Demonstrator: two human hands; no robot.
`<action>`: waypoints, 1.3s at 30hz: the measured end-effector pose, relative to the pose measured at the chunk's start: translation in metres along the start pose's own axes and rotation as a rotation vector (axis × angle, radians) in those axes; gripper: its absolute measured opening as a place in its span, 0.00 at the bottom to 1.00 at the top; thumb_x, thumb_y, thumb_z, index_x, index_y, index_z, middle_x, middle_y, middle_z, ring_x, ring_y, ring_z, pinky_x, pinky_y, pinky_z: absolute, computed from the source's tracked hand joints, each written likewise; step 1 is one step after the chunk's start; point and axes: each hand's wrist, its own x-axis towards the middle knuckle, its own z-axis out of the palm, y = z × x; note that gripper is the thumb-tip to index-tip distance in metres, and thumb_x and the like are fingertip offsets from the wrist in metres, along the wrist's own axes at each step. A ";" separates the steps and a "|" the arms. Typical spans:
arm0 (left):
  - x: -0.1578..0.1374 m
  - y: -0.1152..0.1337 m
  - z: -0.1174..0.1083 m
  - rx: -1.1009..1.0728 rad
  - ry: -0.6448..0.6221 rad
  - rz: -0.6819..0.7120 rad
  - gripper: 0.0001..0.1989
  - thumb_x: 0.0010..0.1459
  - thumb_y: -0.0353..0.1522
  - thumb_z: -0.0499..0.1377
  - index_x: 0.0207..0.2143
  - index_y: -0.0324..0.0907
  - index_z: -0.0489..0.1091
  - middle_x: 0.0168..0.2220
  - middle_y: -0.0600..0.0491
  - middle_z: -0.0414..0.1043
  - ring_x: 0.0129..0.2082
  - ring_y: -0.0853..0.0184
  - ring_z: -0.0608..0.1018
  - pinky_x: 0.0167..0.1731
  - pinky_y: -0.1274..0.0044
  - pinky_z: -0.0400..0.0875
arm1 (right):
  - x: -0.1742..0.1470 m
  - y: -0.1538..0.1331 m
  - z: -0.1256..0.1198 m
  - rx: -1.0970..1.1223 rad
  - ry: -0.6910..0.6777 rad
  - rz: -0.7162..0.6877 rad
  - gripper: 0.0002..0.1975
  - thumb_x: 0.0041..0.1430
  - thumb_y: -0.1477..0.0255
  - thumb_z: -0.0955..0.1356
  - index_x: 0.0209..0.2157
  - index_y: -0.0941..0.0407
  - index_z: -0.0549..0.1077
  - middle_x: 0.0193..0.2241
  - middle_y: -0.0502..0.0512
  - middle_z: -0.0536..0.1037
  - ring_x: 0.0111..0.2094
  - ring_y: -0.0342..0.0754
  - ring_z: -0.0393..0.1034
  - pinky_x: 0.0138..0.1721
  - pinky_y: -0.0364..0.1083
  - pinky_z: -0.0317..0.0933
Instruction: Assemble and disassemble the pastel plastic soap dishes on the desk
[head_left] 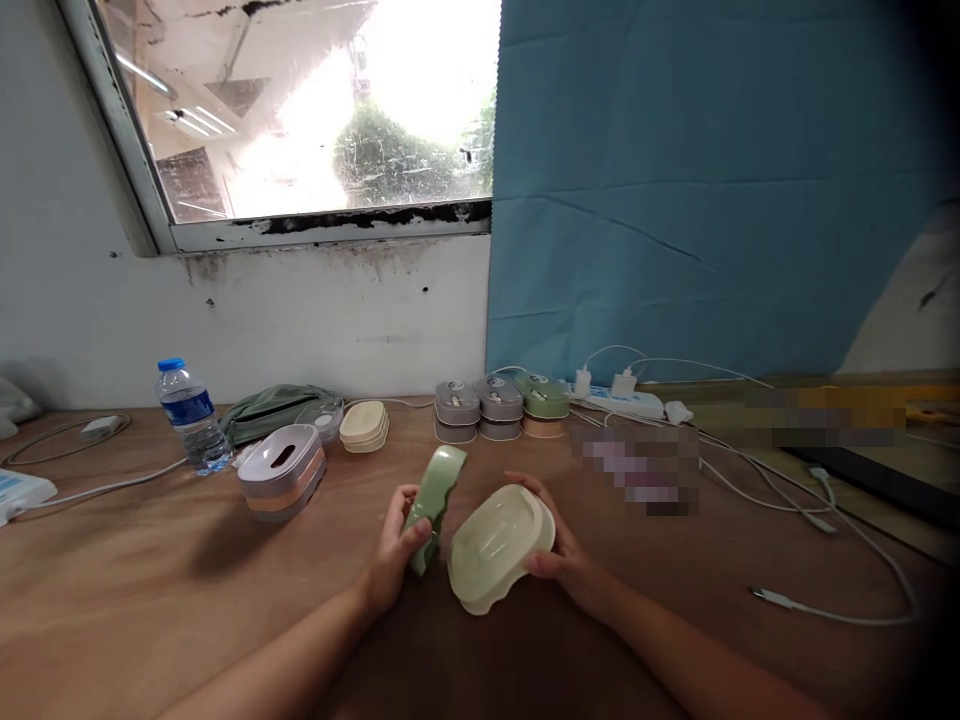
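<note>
Near the middle of the table, my left hand (399, 545) grips a green plastic piece (436, 492) with a wavy edge, held on its side. My right hand (559, 560) is closed around the right end of a cream oval plastic dish (495, 545), tilted with its hollow toward me. A small gap separates the two pieces. Behind them, against the wall, several small lidded boxes stand in a row: two grey stacks (456, 410) and a green-lidded stack (546, 405). To the left lies a stack of cream plastic pieces (364, 427).
A stack of grey and orange plastic pieces (283, 470) stands at the left, near a water bottle (193, 415) and a green pouch (281, 410). White cables (847, 615) and a power strip (622, 400) lie at the right. Another power strip (26, 492) sits at the left edge.
</note>
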 end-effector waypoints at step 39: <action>0.016 0.013 -0.061 1.816 0.427 -0.089 0.26 0.48 0.48 0.49 0.38 0.37 0.69 0.46 0.38 0.63 0.42 0.49 0.66 0.40 0.63 0.54 | 0.002 -0.006 0.003 -0.790 -0.237 0.080 0.18 0.37 0.72 0.71 0.34 0.53 0.65 0.48 0.53 0.58 0.50 0.50 0.55 0.50 0.46 0.50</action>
